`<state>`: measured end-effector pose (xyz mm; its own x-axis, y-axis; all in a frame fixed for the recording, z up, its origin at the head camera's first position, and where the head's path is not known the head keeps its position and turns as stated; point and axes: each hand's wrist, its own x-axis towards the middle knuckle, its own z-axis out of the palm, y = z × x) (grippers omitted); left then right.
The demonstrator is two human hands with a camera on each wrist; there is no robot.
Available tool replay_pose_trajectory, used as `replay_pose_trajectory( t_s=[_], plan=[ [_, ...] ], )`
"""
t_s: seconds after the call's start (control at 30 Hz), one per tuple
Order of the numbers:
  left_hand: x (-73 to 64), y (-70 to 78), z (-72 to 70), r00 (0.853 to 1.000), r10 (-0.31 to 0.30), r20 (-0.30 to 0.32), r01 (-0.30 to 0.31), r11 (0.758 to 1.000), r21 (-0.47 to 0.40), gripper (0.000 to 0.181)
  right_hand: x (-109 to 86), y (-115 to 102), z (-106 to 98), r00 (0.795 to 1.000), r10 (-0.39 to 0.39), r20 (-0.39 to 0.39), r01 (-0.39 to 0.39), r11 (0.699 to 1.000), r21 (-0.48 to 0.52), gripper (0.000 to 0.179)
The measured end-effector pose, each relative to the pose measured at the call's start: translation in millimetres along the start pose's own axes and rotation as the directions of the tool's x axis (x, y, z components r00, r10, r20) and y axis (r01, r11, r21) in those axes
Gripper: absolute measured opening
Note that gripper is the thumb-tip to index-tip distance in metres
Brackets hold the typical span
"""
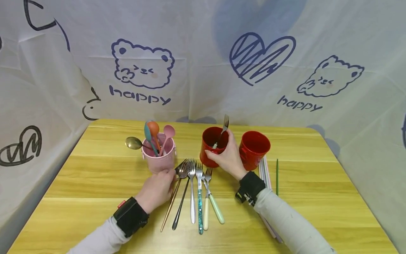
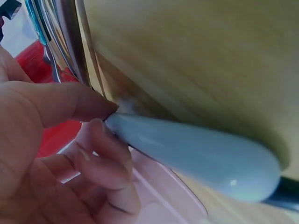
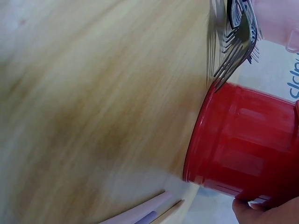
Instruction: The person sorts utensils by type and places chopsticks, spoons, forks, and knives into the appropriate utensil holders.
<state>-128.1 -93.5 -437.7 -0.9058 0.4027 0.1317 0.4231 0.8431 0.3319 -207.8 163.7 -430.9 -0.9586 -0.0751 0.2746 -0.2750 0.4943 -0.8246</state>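
My left hand (image 1: 157, 188) is low on the table in front of the pink bucket (image 1: 158, 162), beside a row of forks (image 1: 191, 173). Thumb and index finger pinch the narrow end of a light blue, tapered piece of cutlery (image 2: 196, 156); its full shape is hidden. My right hand (image 1: 229, 155) grips the left red bucket (image 1: 207, 157), thumb across the front and fingers at the right side. From that bucket a fork (image 1: 226, 122) leans out, tines up. Its lower end is inside.
Several spoons, one of them pink (image 1: 169, 131), stand in the pink bucket. A second red bucket (image 1: 253, 155) is right of my right hand. Pale chopsticks (image 1: 266, 176) and a green stick (image 1: 277, 174) lie near my right forearm. A drawn-on white cloth (image 1: 203, 70) hangs behind the table.
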Motion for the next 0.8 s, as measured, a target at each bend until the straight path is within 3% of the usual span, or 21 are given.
replay_pose_trajectory(
  t_s=[0.17,0.47,0.6,0.8],
  plan=[
    [0.8,-0.4,-1.7,1.000,-0.005,-0.011,0.005,1.000,-0.007,0.030,-0.1,-0.3,-0.2,1.000,0.004,0.003,-0.004,1.000,-0.008,0.096],
    [2.3,-0.7,-4.6,0.999,-0.033,0.001,0.033,0.999,-0.006,0.016,-0.9,-0.3,-0.9,1.000,0.017,0.002,-0.017,1.000,0.001,0.096],
    [2.5,-0.7,-6.8,0.999,-0.036,0.004,0.036,0.999,-0.012,0.019,-0.9,-0.4,-1.2,1.000,0.016,0.004,-0.016,1.000,0.002,0.095],
    [6.9,0.6,-13.7,0.998,0.012,-0.061,-0.014,1.000,-0.022,0.017,-1.1,-0.9,-0.4,1.000,0.015,0.004,-0.015,1.000,0.003,0.096]
  ],
)
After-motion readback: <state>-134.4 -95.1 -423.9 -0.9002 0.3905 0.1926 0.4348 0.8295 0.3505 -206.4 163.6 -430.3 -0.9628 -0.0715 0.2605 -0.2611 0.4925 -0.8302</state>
